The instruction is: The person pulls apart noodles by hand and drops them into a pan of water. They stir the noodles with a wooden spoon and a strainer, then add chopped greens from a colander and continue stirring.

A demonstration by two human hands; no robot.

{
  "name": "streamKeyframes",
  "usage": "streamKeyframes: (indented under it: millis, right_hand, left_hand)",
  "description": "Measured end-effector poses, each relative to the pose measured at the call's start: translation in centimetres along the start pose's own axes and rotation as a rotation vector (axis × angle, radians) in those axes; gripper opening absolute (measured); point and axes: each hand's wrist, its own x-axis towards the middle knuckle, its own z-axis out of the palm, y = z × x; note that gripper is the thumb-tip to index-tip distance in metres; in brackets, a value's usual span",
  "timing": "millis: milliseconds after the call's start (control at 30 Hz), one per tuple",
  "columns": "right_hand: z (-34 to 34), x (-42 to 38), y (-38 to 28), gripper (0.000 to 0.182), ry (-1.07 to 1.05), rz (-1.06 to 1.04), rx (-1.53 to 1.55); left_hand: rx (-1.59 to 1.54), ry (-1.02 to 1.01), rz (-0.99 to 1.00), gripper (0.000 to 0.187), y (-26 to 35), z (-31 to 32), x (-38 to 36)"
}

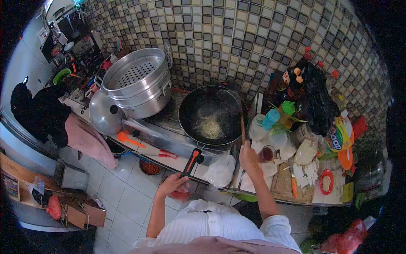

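A black wok (pixel 192 106) sits on the stove, with pale shredded food (pixel 209 127) in its lower middle. My left hand (pixel 174 184) is closed round the end of the wok's black and red handle (pixel 191 163). At the wok's right side, my right hand (pixel 248 157) grips a thin brown wooden utensil (pixel 242 127). That utensil reaches up along the wok's right rim; its far end is hard to make out.
Left of the wok stands a large metal steamer (pixel 141 99), with a metal lid (pixel 101 112) beside it. An orange spatula (pixel 129 139) and red tongs (pixel 168 153) lie on the front ledge. Bottles, bags, a dark-filled glass (pixel 267 154) and a red dish (pixel 326 182) crowd the right.
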Motion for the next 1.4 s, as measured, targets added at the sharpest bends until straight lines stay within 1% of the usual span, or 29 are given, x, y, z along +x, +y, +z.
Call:
streamKeyframes:
  millis: [33, 100, 233, 300, 333, 400, 533, 600, 633, 700, 733, 800, 833, 900, 967, 1033, 1200, 1333, 1400]
  right_hand:
    - [0.7, 0.6, 0.2, 0.029, -0.001, -0.001, -0.001]
    - [1.7, 1.7, 0.2, 0.026, -0.154, 0.027, 0.248]
    - [0.5, 1.8, -1.5, 0.025, -0.187, -0.038, 0.213]
    - [-1.2, 1.0, -2.7, 0.026, -0.346, 0.010, 0.295]
    - [-1.7, 0.5, -2.7, 0.026, -0.345, 0.011, 0.295]
    - [-2.3, -0.7, -2.6, 0.019, -0.343, -0.071, 0.229]
    - [-3.0, -2.8, -0.8, 0.020, -0.341, -0.085, 0.200]
    - [-3.7, -3.7, -0.5, 0.024, -0.179, -0.189, -0.010]
    - [-4.4, -4.1, -1.0, 0.024, -0.181, -0.188, -0.011]
    - [-5.7, -4.8, -2.2, 0.030, -0.129, -0.068, -0.035]
    - [-5.5, -4.7, -2.1, 0.030, -0.130, -0.067, -0.036]
    - [-4.8, -4.4, -1.5, 0.038, -0.027, -0.092, -0.067]
    - [-4.6, -4.4, -1.2, 0.038, -0.028, -0.094, -0.067]
    - [-4.1, -4.5, -1.0, 0.038, 0.068, -0.127, -0.160]
    - [-3.6, -4.3, -0.9, 0.038, 0.052, -0.110, -0.181]
    - [-3.1, -4.2, -0.7, 0.038, 0.033, -0.093, -0.205]
    - [-1.8, -3.7, 0.2, 0.038, 0.116, -0.140, -0.239]
    - [-1.9, -3.7, 0.2, 0.039, 0.114, -0.136, -0.238]
    - [-2.2, -4.1, -0.4, 0.042, 0.002, -0.075, -0.211]
  left_hand:
    - [0.004, 0.004, -0.002, 0.030, 0.0, 0.0, -0.1]
    - [0.010, 0.009, -0.002, 0.030, 0.0, 0.0, 0.0]
    - [0.016, -0.001, 0.008, 0.029, -0.2, 0.0, 0.1]
    - [0.012, -0.009, 0.026, 0.028, -0.3, 0.0, 0.1]
    - [0.014, 0.004, 0.012, 0.028, -0.4, 0.0, 0.2]
    - [0.016, 0.018, 0.000, 0.028, -0.6, 0.0, 0.4]
    - [-0.010, 0.014, 0.039, 0.030, -0.9, 0.0, 0.5]
    - [-0.023, 0.008, 0.050, 0.030, -1.2, 0.1, 0.6]
    - [-0.012, 0.017, 0.040, 0.030, -1.4, -0.1, 0.8]
    - [-0.001, 0.024, 0.028, 0.030, -1.6, 0.0, 0.8]
    - [-0.035, 0.026, 0.042, 0.031, -1.5, 0.1, 0.7]
    - [-0.070, 0.028, 0.055, 0.032, -1.3, 0.5, 0.4]
    - [-0.061, 0.041, 0.047, 0.034, -1.2, 0.7, 0.3]
    - [-0.050, 0.061, 0.040, 0.035, -1.4, 0.5, 0.3]
    - [-0.051, 0.039, 0.067, 0.038, -2.5, 0.2, 0.8]
    - [-0.060, 0.061, 0.043, 0.038, -2.6, 0.5, 0.6]
    - [-0.062, 0.083, -0.018, 0.041, -2.3, 0.9, -0.6]
    - [-0.047, 0.041, -0.042, 0.043, -3.0, 0.7, -0.6]
    - [-0.043, 0.038, -0.053, 0.044, -3.2, 0.8, -0.6]
